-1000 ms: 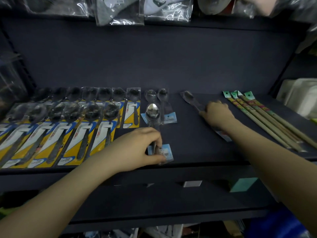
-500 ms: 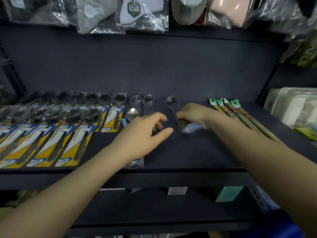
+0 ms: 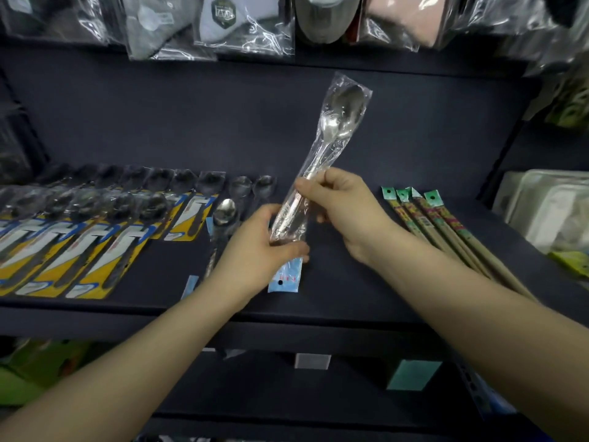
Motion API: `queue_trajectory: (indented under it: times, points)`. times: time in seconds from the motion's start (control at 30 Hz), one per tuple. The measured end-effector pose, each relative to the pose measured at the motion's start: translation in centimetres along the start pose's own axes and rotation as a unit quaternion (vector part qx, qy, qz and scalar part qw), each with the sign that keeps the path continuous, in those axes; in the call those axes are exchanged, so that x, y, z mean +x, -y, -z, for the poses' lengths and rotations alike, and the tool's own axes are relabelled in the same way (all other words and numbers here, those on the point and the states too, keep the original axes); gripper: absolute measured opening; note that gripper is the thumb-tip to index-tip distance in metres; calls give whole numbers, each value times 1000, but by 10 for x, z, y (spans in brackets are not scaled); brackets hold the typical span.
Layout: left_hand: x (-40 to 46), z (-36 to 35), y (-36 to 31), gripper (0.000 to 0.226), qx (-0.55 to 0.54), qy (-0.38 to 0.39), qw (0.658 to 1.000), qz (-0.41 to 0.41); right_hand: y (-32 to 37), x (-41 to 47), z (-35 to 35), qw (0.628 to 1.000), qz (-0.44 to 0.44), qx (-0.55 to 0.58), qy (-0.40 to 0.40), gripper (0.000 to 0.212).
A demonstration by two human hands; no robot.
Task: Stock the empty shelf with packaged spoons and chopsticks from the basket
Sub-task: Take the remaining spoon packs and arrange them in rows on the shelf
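Observation:
A clear-wrapped pack of metal spoons with a light-blue label is lifted above the dark shelf, bowl end tilted up and to the right. My right hand pinches its handle part, and my left hand grips its lower end above the label. On the shelf's left lie rows of spoons on yellow-blue cards. Beside them lie a few clear-wrapped spoons. Several packaged chopsticks lie at the right.
Bagged goods hang above the shelf. A stack of pale trays sits on the neighbouring shelf at the right. A lower shelf with price tags runs beneath. The basket is out of view.
My right hand picked the spoon pack off the shelf and raised it. My left hand left the spoon packs it was arranging and took hold of the lifted pack's lower end.

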State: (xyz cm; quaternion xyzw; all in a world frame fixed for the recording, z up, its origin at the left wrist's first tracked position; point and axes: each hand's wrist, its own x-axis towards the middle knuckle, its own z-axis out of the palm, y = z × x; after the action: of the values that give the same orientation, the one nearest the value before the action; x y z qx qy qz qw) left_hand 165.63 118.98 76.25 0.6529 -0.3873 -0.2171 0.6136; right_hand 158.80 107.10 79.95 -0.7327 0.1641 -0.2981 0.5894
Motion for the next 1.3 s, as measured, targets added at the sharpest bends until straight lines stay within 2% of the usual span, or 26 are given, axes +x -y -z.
queue_trajectory:
  times: [0.07, 0.13, 0.23, 0.33, 0.37, 0.43, 0.5, 0.6, 0.7, 0.77, 0.83, 0.9, 1.0, 1.07, 1.13, 1.2, 1.27, 1.3]
  points:
    - [-5, -2, -3, 36, -31, 32, 999, -13, 2, 5, 3, 1000, -16, -6, 19, 24]
    - [-10, -1, -4, 33, -17, 52, 998, -36, 2, 10, 8, 994, -83, 30, 57, 27]
    - [-13, 6, 1, 33, 82, 44, 994, -61, -1, 12, 10, 978, -170, 61, 103, 26]
    - [-15, 14, 3, 22, 183, -9, 978, -99, -6, 12, 6, 965, -211, 49, 151, 26]
    - [-16, 17, 4, 20, 245, -32, 960, -134, -7, 10, 3, 959, -223, 39, 172, 24]
    - [-16, 24, 7, 27, 384, -73, 893, -223, -8, 7, -5, 947, -247, 20, 203, 20]
    - [-15, 33, 11, 33, 468, -92, 830, -288, -8, 3, -14, 941, -264, 16, 210, 18]
    - [-13, 44, 14, 34, 524, -50, 791, -312, -8, 0, -27, 937, -278, 11, 212, 19]
    - [-11, 51, 13, 42, 566, 16, 784, -254, -10, -3, -37, 944, -270, -38, 188, 20]
    - [-4, 52, 9, 36, 552, 69, 805, -207, -11, -5, -41, 950, -246, -89, 169, 21]
    - [4, 56, 3, 31, 497, 141, 841, -160, -12, -7, -41, 957, -216, -127, 150, 21]
    - [11, 61, -1, 27, 470, 159, 848, -186, -9, -8, -37, 963, -202, -130, 120, 18]
    - [22, 64, 2, 27, 509, 139, 796, -297, -6, -11, -34, 966, -207, -120, 98, 19]
    - [29, 60, 5, 26, 555, 135, 753, -327, -7, -12, -39, 961, -217, -133, 106, 19]
    - [39, 59, 5, 13, 578, 162, 749, -280, -12, -12, -46, 957, -230, -147, 96, 18]
    - [49, 65, 1, 17, 575, 213, 754, -236, -18, -12, -51, 956, -238, -162, 63, 18]
    - [52, 78, -5, 21, 569, 233, 749, -245, -23, -11, -56, 954, -235, -183, 32, 17]
    - [49, 87, -6, 22, 558, 219, 759, -255, -24, -11, -58, 953, -229, -197, 20, 16]
